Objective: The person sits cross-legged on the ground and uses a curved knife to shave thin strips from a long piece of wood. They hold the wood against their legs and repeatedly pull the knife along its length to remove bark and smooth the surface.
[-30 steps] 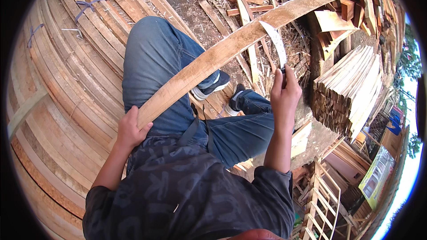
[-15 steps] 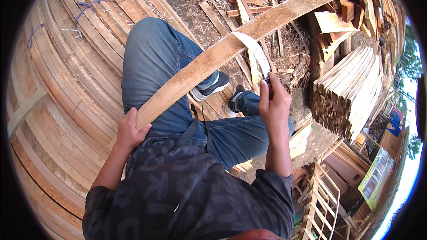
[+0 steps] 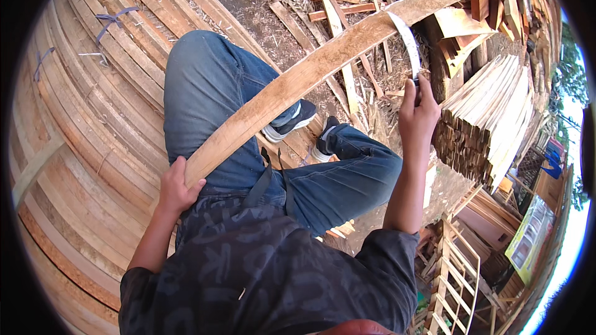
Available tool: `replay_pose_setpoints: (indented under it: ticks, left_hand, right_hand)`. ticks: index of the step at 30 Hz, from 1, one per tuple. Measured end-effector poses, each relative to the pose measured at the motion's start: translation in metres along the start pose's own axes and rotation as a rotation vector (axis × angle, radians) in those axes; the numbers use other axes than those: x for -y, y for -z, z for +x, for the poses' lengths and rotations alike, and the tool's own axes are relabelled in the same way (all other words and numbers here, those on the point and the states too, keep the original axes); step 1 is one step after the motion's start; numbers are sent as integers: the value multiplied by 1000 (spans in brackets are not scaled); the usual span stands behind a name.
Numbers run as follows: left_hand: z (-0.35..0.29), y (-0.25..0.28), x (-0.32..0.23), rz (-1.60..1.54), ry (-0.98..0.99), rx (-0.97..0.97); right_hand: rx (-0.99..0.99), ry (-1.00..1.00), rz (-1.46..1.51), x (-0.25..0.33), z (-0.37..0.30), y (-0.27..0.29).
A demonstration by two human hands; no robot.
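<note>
A long wooden plank [image 3: 298, 87] slants across my lap, its far end up at the right. My left hand [image 3: 178, 187] grips its near end, thumb on top and fingers beneath. In my right hand [image 3: 420, 108] is a curved-blade knife [image 3: 408, 43], held by its dark handle. The blade's tip touches or lies very near the plank's edge toward the far end. Rough brown patches show on the plank's upper face beyond a smoother, paler near part.
Bundled long boards [image 3: 93, 111] fill the left side, tied with blue strips. A stack of thin wood pieces [image 3: 487, 121] and angled offcuts [image 3: 462, 31] stand at the right. Loose strips and shavings litter the ground ahead. A slatted wooden frame [image 3: 456, 273] is at the lower right.
My right hand has moved right and away with the knife, its blade now farther along the plank. My left hand keeps its hold on the near end.
</note>
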State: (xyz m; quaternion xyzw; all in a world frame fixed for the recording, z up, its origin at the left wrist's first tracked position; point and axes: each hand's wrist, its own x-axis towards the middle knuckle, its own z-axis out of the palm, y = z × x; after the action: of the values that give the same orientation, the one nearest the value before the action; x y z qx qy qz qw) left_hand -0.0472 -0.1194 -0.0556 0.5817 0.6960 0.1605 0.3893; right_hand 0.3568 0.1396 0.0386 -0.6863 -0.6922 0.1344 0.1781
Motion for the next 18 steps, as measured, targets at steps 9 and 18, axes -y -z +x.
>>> replay_pose_setpoints:
  ticks: [9, 18]
  left_hand:
    - [5, 1, 10, -49, -55, 6]
    - [8, 5, 12, -78, -37, 42]
  right_hand:
    - [117, 221, 108, 30, -25, 1]
    - [130, 125, 126, 28, -33, 18]
